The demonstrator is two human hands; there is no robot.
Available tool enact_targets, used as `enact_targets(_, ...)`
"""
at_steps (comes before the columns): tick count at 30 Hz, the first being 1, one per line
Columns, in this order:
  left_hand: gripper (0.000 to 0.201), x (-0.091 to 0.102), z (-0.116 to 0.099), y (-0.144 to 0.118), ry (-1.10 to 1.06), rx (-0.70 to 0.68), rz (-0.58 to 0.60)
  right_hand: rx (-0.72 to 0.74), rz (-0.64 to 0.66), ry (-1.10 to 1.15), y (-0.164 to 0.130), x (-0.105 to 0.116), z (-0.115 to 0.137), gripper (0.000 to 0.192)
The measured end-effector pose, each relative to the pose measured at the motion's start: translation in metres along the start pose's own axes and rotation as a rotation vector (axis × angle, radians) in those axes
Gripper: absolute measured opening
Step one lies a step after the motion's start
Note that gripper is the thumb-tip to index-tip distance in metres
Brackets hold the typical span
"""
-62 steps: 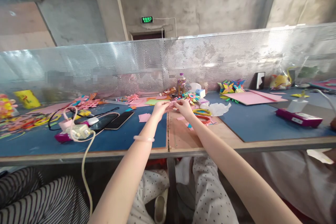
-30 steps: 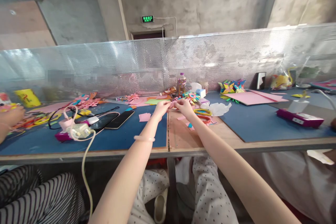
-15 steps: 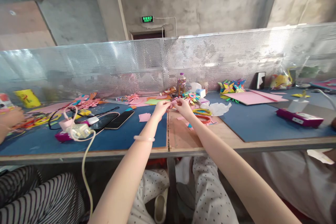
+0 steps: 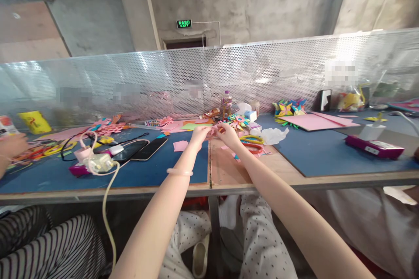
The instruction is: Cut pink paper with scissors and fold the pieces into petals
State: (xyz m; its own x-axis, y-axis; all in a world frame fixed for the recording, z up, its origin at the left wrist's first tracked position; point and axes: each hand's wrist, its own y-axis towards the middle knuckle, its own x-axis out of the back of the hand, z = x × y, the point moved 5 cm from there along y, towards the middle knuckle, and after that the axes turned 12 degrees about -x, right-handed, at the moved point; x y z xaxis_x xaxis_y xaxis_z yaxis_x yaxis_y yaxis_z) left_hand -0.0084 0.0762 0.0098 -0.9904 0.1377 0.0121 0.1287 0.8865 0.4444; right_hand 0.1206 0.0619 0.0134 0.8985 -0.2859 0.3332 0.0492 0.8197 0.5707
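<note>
My left hand [image 4: 198,134] and my right hand [image 4: 229,134] meet over the seam of the table [image 4: 225,170], both pinching a small pink paper piece [image 4: 214,130] between their fingertips. A pale bracelet [image 4: 179,172] circles my left wrist. A loose pink paper square [image 4: 180,146] lies on the blue mat [image 4: 157,170] just left of my left hand. Behind my hands sits a multicoloured paper flower [image 4: 238,120], and red and yellow paper rings [image 4: 252,143] lie right of my right hand.
Two phones [image 4: 140,149] and a white charger with cable [image 4: 98,163] lie at the left. A bottle [image 4: 225,104] stands by the perforated metal screen [image 4: 209,78]. Pink sheets [image 4: 314,121] and a magenta box [image 4: 373,147] are at the right. A neighbour's hand [image 4: 11,146] rests at far left.
My fingers have shifted slightly on the pink paper piece, the right hand dipping a little. The neighbour's hand came into view at the far left.
</note>
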Motion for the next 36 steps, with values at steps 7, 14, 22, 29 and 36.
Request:
enact_targets(7,0.011,0.0021,0.0047,0.0005,-0.093,0.035,-0.025,0.081,-0.002,-0.083,-0.0022,0.0,0.0033,0.021)
enact_targets(14,0.013,0.0035,0.0072,0.0009,-0.147,0.075,-0.081,0.155,0.005,-0.139,-0.0033,-0.0023,0.0006,0.026)
enact_targets(22,0.031,0.0003,0.0036,-0.0017,-0.207,0.067,-0.044,0.221,0.02,-0.182,-0.007,-0.0021,0.0056,0.028)
enact_targets(29,0.026,0.0012,0.0054,-0.0014,-0.298,0.056,-0.014,0.232,0.029,-0.207,-0.0083,-0.002,0.0089,0.032)
enact_targets(36,0.023,-0.0024,0.0104,0.0028,-0.349,0.059,0.118,0.058,0.005,-0.052,-0.0035,0.0071,0.0096,0.033)
